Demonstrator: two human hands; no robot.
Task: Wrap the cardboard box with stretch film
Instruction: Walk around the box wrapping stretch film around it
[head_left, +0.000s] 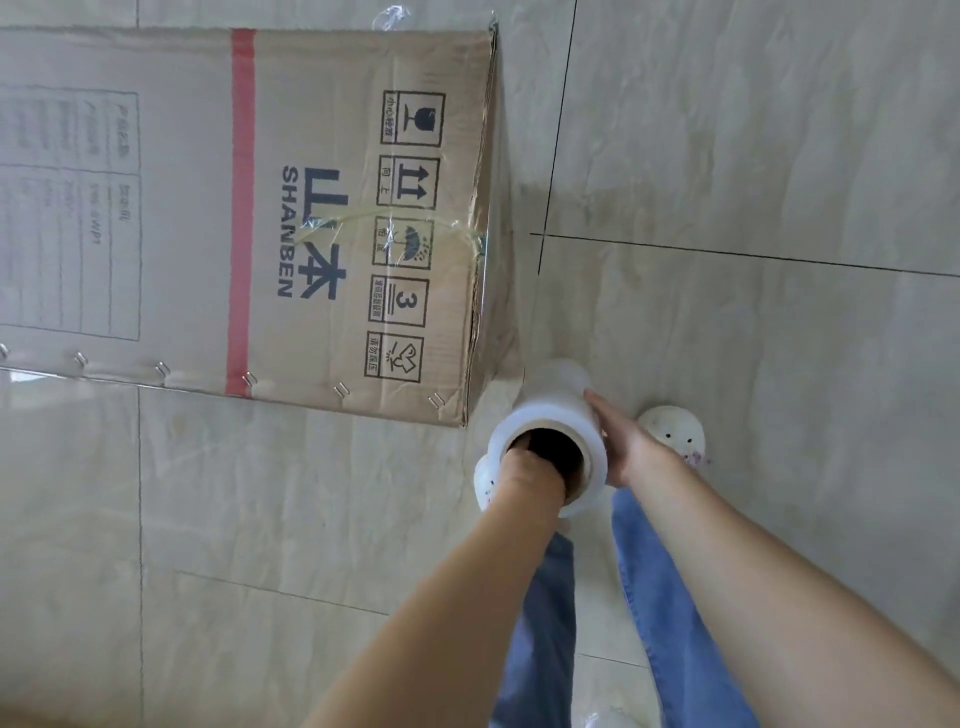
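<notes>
A: Where does the wrapping stand right now?

B: The large brown cardboard box (249, 218) with the red stripe and black handling symbols lies on the pale tiled floor (727, 156). A glossy film layer seems to cover its near end face, and a twisted strand of film crosses the printed side by the symbols. So I judge at least 1 pass is on, with most of the long side apparently bare.

A: And the roll?

B: The white roll of clear stretch film (550, 431) is held upright just beside the box's near corner, above the person's white slippers (672, 428). Film looks to run from the roll to that corner, though it is too clear to be sure.

A: How are the 2 hands placed?

B: The left hand (524, 467) is pushed down into the roll's hollow core; its fingers are hidden, so I cannot tell how they sit. The right hand (623, 447) lies against the roll's outer side with straight fingers, steadying it.

A: What remains?

B: Probably several more turns around the box, then tearing the film off.
</notes>
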